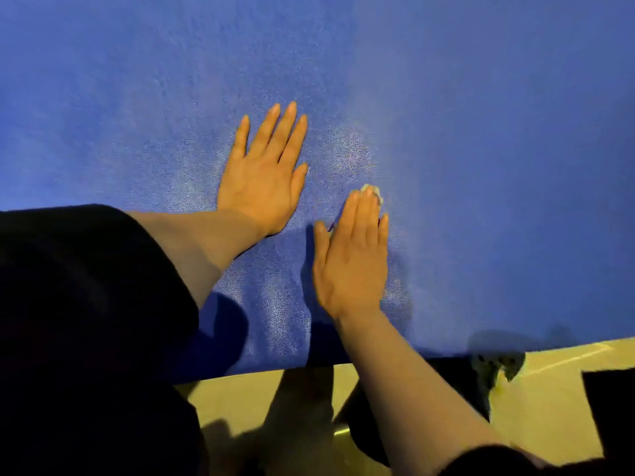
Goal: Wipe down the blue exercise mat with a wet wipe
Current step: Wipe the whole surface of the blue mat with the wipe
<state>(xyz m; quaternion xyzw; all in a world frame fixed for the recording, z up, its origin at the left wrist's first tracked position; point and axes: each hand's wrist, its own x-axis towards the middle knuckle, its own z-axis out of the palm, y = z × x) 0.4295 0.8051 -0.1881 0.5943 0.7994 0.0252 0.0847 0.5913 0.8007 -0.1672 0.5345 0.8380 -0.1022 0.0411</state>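
Note:
The blue exercise mat (481, 149) fills most of the view, its near edge running across the bottom. My left hand (264, 173) lies flat on the mat with fingers straight and spread, palm down. To its right, my right hand (354, 259) presses flat on the mat with straight fingers. A crumpled pale wet wipe (374, 193) shows only at the fingertips of my right hand; most of it is hidden under the fingers. Pale sheen patches mark the mat around and between both hands.
A yellowish floor (549, 407) lies below the mat's near edge. My dark-clothed legs and body cover the lower left and bottom. A small dark patterned object (494, 367) sits at the mat's edge on the right.

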